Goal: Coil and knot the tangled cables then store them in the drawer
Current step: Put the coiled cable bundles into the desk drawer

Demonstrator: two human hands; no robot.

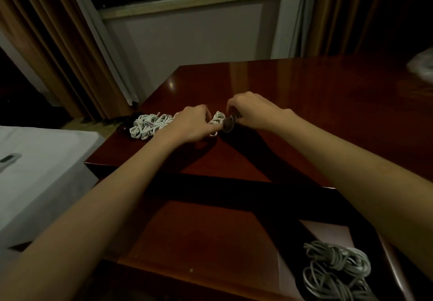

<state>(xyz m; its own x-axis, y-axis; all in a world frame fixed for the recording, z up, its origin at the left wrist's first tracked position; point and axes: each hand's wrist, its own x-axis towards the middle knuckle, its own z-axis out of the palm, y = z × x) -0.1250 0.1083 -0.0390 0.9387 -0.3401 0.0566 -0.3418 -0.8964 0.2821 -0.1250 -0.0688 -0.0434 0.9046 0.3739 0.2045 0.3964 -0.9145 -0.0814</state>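
A pile of white cables [150, 126] lies on the dark red table [304, 94] in the middle left of the frame. Next to it, the left hand [191, 125] curls its fingers around a small white bundle [218, 117], and the right hand [251, 109] pinches a dark cable [228, 125] just beside that bundle. At the lower right, gray coiled cables [337, 268] sit in the open drawer [332, 232].

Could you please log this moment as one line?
left hand: holds white cable | right hand: holds dark cable | drawer: open, coils inside
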